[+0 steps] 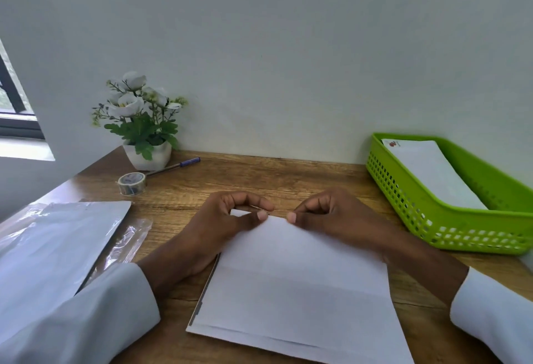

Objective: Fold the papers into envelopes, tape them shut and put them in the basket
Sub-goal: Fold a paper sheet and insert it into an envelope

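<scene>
Desk: a brown wood-grain desk (288, 179) against a pale wall, carrying everything below.
Paper: a white sheet of paper (294, 286) lies flat in the centre, near the person, with a faint crease across it; it seems to be mid-fold, on top of at least one more sheet.
Plastic pack: a clear plastic-wrapped pack of white paper (54, 248) sits at the left edge, likely the supply, within easy reach.
Basket: a lime green perforated plastic basket (450, 231) stands at the right, holding one finished white envelope (432, 173).
Left hand: the left hand (227, 219) pinches the sheet's far edge, fingers curled, thumb pressing on top.
Right hand: the right hand (326, 216) pinches the same edge just beside it, probably to fold it evenly.
Plant: a small white pot of white artificial flowers (141, 121) stands at the back left.
Tape: a roll of clear tape (131, 183) waits near the pot, untouched, for sealing.
Pen: a blue and silver pen (176, 165) lies behind the tape.
</scene>
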`<state>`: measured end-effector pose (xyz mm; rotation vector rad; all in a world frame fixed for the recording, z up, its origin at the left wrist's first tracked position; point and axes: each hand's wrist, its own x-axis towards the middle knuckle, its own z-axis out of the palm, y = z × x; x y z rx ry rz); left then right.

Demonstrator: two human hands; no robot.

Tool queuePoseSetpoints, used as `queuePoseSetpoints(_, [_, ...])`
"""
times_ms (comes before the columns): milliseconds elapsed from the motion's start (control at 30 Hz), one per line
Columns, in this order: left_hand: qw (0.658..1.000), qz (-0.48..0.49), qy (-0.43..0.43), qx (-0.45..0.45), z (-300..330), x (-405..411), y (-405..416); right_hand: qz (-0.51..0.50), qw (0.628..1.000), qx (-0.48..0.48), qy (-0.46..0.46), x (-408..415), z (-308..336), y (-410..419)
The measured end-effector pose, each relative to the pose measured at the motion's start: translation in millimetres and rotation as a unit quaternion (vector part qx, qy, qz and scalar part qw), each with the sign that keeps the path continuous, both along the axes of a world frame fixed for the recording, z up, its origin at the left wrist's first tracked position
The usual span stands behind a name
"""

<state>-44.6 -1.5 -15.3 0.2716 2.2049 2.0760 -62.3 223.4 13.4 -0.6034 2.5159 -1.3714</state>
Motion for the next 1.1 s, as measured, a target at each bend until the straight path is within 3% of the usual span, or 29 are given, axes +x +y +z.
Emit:
queuePoseSetpoints(167, [0.999, 0.019, -0.021, 0.042, -1.3, -2.1, 1.5, -0.007, 0.999, 0.013, -0.043, -2.2, 6.2, 9.0])
queuePoseSetpoints(433, [0.999, 0.023, -0.020, 0.039, -3.0, -1.6, 8.4, -0.034, 0.999, -0.007, 0.008, -2.1, -1.1, -1.7])
queuePoseSetpoints(733, [0.993, 0.088, -0.011, 0.076, 3.4, -9.4, -6.0, -0.101, 0.995, -0.022, -0.009, -16.7, 13.7, 27.7])
queuePoseSetpoints(933, [0.987, 0.135, 0.006, 0.088, 4.7, -17.9, -19.3, -0.161, 0.983, -0.084, -0.021, -24.6, 13.7, 37.7])
queuePoseSetpoints(1100, [0.975, 0.159, -0.007, 0.156, 4.5, -22.8, -31.1, -0.112, 0.970, -0.169, -0.138, -17.5, -9.6, 36.6])
